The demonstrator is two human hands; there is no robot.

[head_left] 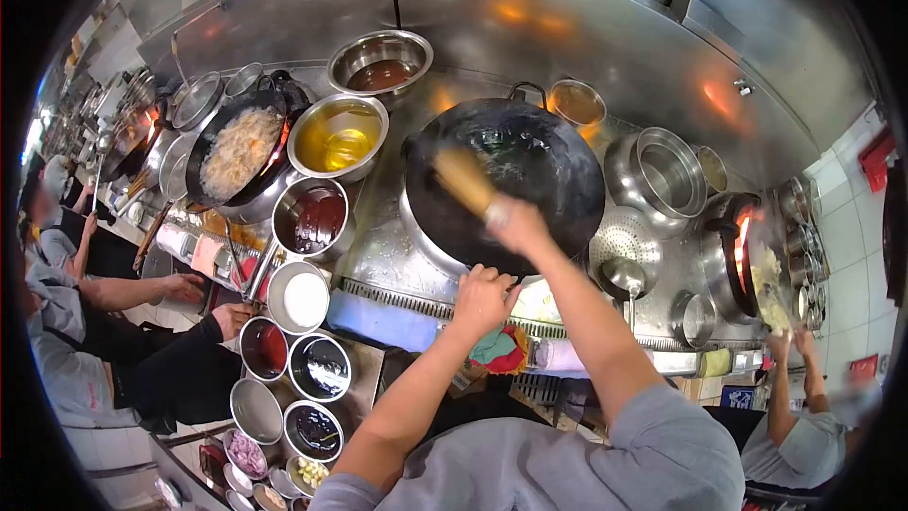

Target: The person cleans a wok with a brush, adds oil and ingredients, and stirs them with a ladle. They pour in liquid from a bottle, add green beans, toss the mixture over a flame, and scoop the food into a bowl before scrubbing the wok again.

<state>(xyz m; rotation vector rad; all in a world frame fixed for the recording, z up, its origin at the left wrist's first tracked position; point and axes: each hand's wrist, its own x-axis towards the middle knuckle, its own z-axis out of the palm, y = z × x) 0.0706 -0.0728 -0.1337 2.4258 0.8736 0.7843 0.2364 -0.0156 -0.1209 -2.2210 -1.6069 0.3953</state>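
My right hand (pixel 516 224) is closed round the end of a light brown brush (pixel 463 180), which is tilted over the large black wok (pixel 558 170) and blurred by motion. Inside the wok, the dark surface looks wet, with a shiny patch near its middle. At the wok's near edge rests my left hand (pixel 486 299), its fingers bent over the rim area; what lies under them is hidden. Just below that hand is a red, green and yellow cloth (pixel 501 350). A folded blue cloth (pixel 383 320) lies to its left along the stove front.
Left of the wok stand a bowl of yellow oil (pixel 339 136), a pot of dark red sauce (pixel 310 218) and several seasoning pots. A perforated ladle (pixel 624 244) and steel bowls (pixel 670 170) are on the right. Co-workers (pixel 71 341) work at both sides, near flaming woks.
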